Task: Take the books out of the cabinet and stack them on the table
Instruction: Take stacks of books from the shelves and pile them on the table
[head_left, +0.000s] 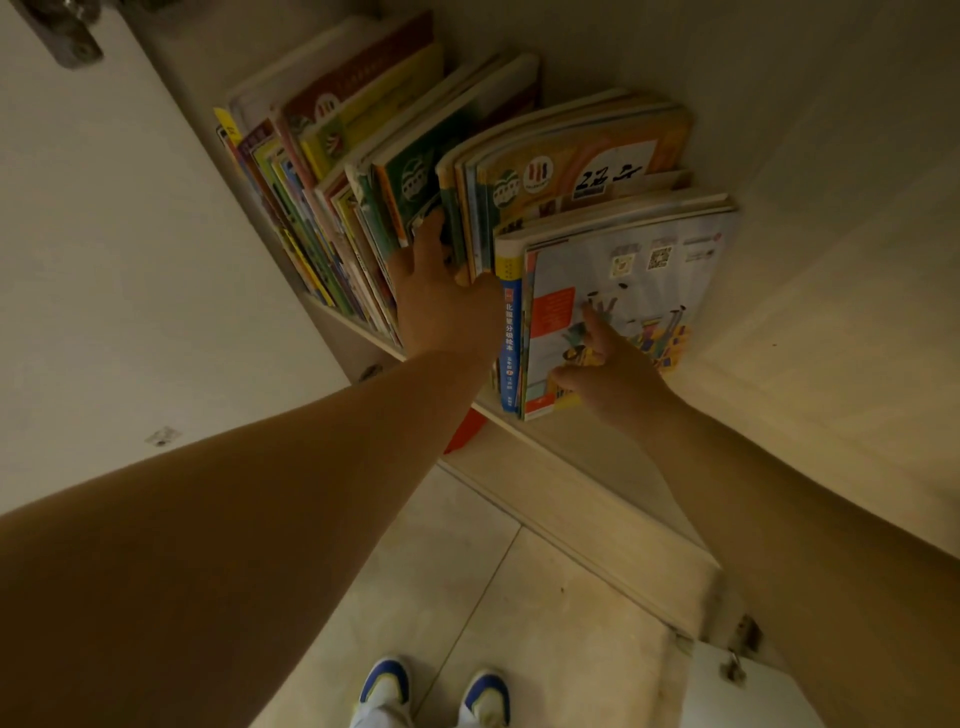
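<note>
Several colourful books (363, 171) stand in a leaning row on the cabinet shelf (358, 332). At the row's right end a small bundle of picture books (639, 260) with a blue spine leans right, its pale illustrated cover facing me. My left hand (447, 296) reaches between the green-covered books and this bundle, fingers apart, pressing on the bundle's left side. My right hand (608, 364) lies flat against the bundle's cover, forefinger extended. Neither hand is closed around a book. The table is out of view.
An open cabinet door (119, 270) stands at the left, another door (748, 691) with a hinge at the lower right. The cabinet's side wall (831, 208) rises to the right of the books. A red object (465, 431) sits under the shelf. My shoes (431, 691) stand on floor tiles.
</note>
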